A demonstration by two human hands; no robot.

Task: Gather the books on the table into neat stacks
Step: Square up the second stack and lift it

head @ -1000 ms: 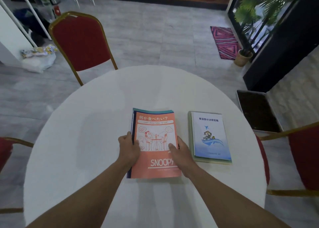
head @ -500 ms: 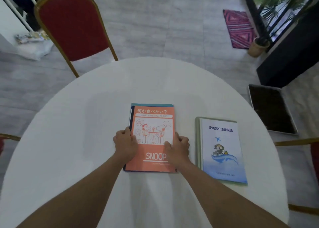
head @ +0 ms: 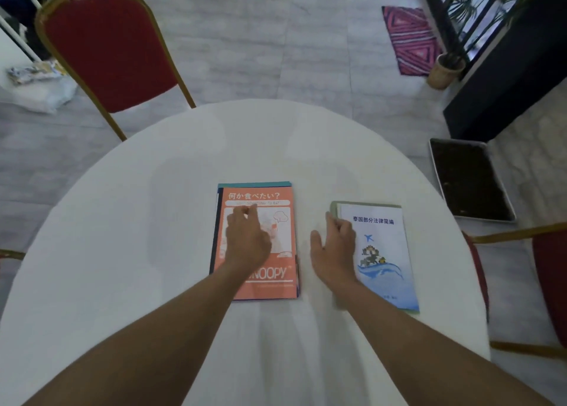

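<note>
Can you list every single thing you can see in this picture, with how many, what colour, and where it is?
table: 1, white, round, centre
orange book stack: 1, orange cover on top, table middle
blue-and-white book stack: 1, pale blue cover, beside it on the right
chairs: 1 full, red with gold frame, far left; parts of others at both edges
rug: 1, pink striped, floor far right
potted plant: 1, green, by rug
tray: 1, dark, floor right
left hand: over orange cover
right hand: at blue stack's left edge

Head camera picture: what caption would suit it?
Left hand over the orange stack, right hand at the blue stack.
</note>
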